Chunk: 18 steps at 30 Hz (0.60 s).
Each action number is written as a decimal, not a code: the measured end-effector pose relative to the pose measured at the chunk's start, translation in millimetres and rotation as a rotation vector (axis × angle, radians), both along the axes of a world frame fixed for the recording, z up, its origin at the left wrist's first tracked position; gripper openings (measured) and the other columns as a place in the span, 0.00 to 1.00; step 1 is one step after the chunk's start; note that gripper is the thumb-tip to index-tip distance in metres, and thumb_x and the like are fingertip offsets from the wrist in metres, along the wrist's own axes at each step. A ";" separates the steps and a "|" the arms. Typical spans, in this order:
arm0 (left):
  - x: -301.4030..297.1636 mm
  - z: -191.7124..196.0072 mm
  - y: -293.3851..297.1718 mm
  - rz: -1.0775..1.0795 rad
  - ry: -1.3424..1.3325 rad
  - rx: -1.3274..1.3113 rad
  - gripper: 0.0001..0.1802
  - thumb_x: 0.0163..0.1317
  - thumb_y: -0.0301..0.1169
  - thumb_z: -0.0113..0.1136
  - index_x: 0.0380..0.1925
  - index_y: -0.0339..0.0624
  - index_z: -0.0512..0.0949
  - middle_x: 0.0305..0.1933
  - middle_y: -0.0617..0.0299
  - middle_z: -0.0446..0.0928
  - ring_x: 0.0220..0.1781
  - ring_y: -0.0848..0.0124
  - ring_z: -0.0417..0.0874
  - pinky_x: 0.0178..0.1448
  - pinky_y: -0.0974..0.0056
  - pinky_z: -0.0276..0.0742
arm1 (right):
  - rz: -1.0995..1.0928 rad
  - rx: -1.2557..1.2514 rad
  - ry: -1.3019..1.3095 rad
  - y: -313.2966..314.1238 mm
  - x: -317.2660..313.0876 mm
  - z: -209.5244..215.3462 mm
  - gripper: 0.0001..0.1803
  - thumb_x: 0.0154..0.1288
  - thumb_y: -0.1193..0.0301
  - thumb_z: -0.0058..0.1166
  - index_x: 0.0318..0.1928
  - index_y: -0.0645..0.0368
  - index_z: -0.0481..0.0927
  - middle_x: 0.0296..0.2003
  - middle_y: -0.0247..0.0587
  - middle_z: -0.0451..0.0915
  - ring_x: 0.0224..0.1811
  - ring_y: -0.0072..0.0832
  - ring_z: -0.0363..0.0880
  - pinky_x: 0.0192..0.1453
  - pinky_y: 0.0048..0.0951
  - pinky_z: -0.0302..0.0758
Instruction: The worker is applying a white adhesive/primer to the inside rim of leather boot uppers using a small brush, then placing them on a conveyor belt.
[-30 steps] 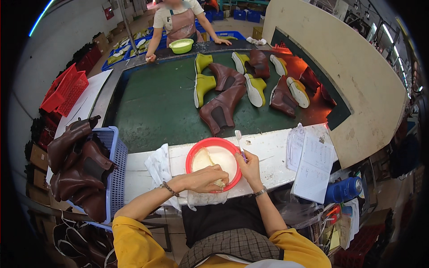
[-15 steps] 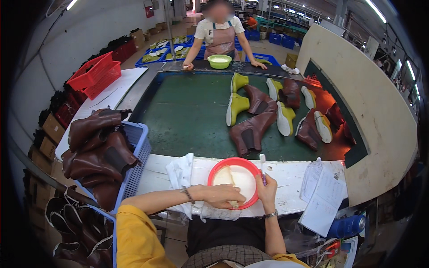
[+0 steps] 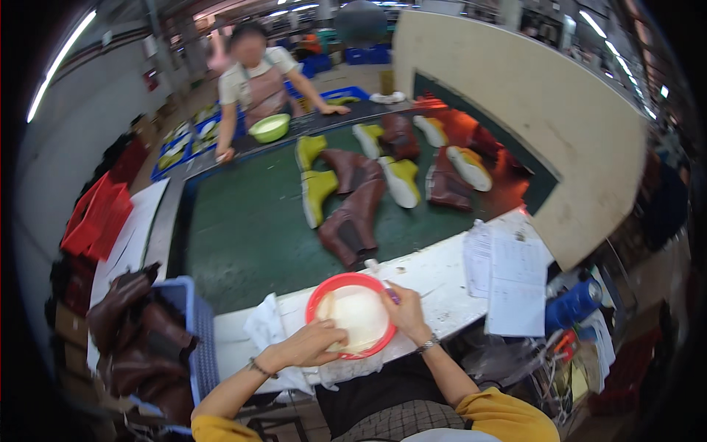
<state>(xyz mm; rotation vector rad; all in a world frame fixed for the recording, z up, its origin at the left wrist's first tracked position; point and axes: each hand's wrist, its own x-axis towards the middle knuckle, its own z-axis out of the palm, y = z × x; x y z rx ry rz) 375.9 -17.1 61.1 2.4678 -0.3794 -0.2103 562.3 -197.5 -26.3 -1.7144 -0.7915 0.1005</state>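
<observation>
A red bowl [image 3: 388, 337] with milky white liquid stands on the near white tabletop. A pale, sponge-like piece leans on its left inner side. My left hand [image 3: 309, 345] is closed over the bowl's near-left rim, fingers inside; whether they also pinch something is hidden. At the right rim my right hand [image 3: 407, 309] is closed on a toothbrush-like brush [image 3: 392, 295], purple-handled, its pale end tilted up and away. Beyond the bowl, brown ankle boots [image 3: 350, 225] and yellow-green boot pieces with white soles [image 3: 319, 193] lie on the green belt [image 3: 236, 228].
A blue basket [image 3: 202, 331] of brown boots stands at left. White cloth [image 3: 266, 324] lies beside the bowl; papers [image 3: 515, 283] and a blue bottle [image 3: 573, 303] are at right. Across the belt stands a person [image 3: 261, 85] by a green bowl [image 3: 270, 128]. A beige panel [image 3: 515, 96] borders the right.
The view has turned right and tilted, so the scene sits further left. My left hand has drawn back toward the bowl's near-left rim. My right hand still holds the brush at the rim.
</observation>
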 end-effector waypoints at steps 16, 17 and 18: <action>11.3 -9.1 -37.2 -0.011 -0.166 -0.142 0.14 0.60 0.25 0.62 0.45 0.48 0.74 0.51 0.63 0.78 0.64 0.62 0.72 0.56 0.53 0.63 | -0.010 -0.160 0.011 -0.4 8.7 22.0 0.14 0.67 0.69 0.61 0.47 0.66 0.86 0.20 0.50 0.79 0.19 0.27 0.73 0.27 0.35 0.70; 14.0 -10.2 -37.5 -0.008 -0.129 -0.155 0.13 0.60 0.25 0.62 0.45 0.48 0.73 0.49 0.63 0.78 0.62 0.62 0.73 0.56 0.53 0.63 | -0.020 -0.177 0.022 0.2 7.8 23.3 0.13 0.67 0.69 0.61 0.46 0.66 0.86 0.20 0.49 0.78 0.19 0.28 0.72 0.27 0.35 0.69; 16.0 -11.6 -36.8 -0.004 -0.093 -0.168 0.13 0.61 0.25 0.62 0.45 0.47 0.73 0.47 0.62 0.77 0.59 0.62 0.73 0.56 0.53 0.63 | -0.015 -0.177 0.023 2.9 6.9 22.7 0.13 0.67 0.69 0.61 0.46 0.66 0.86 0.20 0.49 0.78 0.19 0.28 0.72 0.27 0.35 0.69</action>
